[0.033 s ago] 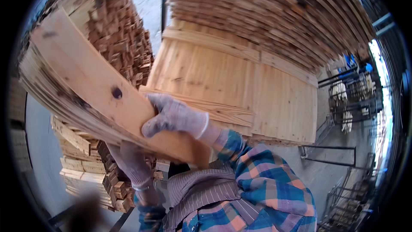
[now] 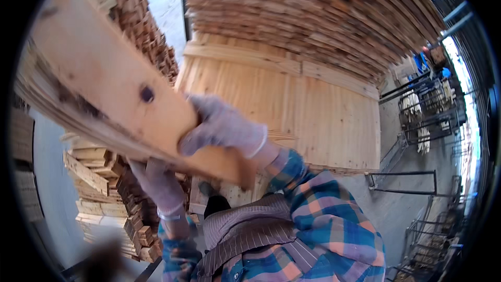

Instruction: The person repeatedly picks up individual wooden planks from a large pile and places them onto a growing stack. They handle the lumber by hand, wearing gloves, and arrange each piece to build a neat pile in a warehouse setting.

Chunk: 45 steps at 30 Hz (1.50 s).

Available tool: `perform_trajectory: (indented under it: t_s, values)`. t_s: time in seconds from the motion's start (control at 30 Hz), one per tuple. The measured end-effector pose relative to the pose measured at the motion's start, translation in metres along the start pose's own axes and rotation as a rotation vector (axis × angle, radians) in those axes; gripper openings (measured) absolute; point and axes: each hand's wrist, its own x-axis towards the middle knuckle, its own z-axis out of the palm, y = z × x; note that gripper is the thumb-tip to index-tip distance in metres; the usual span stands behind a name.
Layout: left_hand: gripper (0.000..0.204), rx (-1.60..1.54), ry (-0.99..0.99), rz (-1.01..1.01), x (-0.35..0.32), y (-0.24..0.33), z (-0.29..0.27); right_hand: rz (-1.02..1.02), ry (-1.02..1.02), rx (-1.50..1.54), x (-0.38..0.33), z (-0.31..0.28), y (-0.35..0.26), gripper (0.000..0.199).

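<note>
Both my gloved hands hold a stack of long wooden boards [image 2: 99,68], tilted up toward the far left. The top board has a dark knot. My right hand [image 2: 224,125] is closed over the stack's near end, thumb on the top face and fingers round the far edge. From below, my left hand [image 2: 160,185] grips the near-left edge; its fingers are partly hidden under the boards. Beyond the stack lies a wide layer of pale boards [image 2: 334,120], with one short plank [image 2: 285,137] on it mostly covered by my right hand and arm.
A tall pile of stacked boards [image 2: 292,26] rises at the back. Stacked wood blocks [image 2: 146,36] stand far left, with more cut lumber [image 2: 102,209] lower left. Metal frames [image 2: 402,183] and racks holding wood strips [image 2: 428,104] are on the right.
The board stack has come up nearer to me, still in both hands, and now covers more of the short plank. My view has shifted slightly, and a shoe shows below the stack.
</note>
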Motion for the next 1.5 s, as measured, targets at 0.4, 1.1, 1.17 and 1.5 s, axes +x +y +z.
perform_trajectory:
  t_s: [0.4, 1.1, 1.17, 1.5]
  values:
    - [0.044, 0.065, -0.838, -0.111, -0.128, -0.139, 0.250, -0.073, 0.560, -0.355, -0.307, -0.251, -0.007, 0.069]
    - [0.112, 1.229, -0.731, -0.406, -0.004, -0.148, 0.206, 0.439, 0.952, -0.577, -0.127, -0.245, 0.150, 0.105]
    - [0.112, 1.241, -0.681, -0.374, -0.001, -0.136, 0.203, 0.542, 0.898, -0.653, -0.118, -0.226, 0.122, 0.108]
    - [0.107, 1.352, -0.595, -0.178, -0.014, -0.156, 0.201, 0.551, 0.903, -0.649, -0.183, -0.217, 0.101, 0.106]
